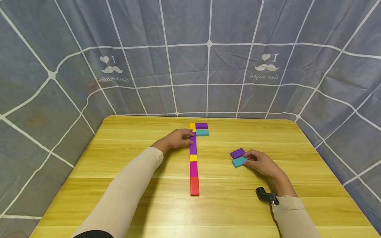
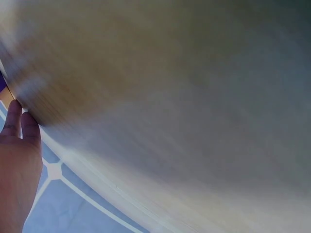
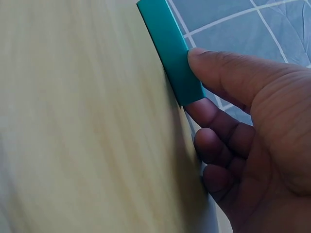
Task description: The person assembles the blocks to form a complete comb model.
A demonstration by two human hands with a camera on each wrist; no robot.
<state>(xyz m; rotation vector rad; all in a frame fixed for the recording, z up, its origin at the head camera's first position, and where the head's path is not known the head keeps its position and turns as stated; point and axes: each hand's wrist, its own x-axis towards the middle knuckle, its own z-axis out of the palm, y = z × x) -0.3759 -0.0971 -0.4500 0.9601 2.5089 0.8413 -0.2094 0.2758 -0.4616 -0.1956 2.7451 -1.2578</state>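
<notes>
My left hand point(image 1: 179, 138) reaches in from the left and rests its fingertips on a long purple block point(image 1: 193, 150) in a straight column. That column also has a yellow block point(image 1: 192, 126) at its far end, then below the purple a smaller yellow block point(image 1: 193, 158), a magenta block point(image 1: 193, 169) and a red block point(image 1: 194, 186). To the right, my right hand point(image 1: 262, 163) pinches the near end of a teal block point(image 1: 238, 162) between thumb and fingers; the right wrist view shows this teal block point(image 3: 170, 53) closely. A loose purple block point(image 1: 237, 153) lies just beyond it.
Beside the column's far end lie another purple block point(image 1: 201, 126) and another teal block point(image 1: 202, 133), both pointing right. Everything is on a wooden table point(image 1: 166, 211). A grey curtain point(image 1: 190, 66) with white lines surrounds its far edge and sides.
</notes>
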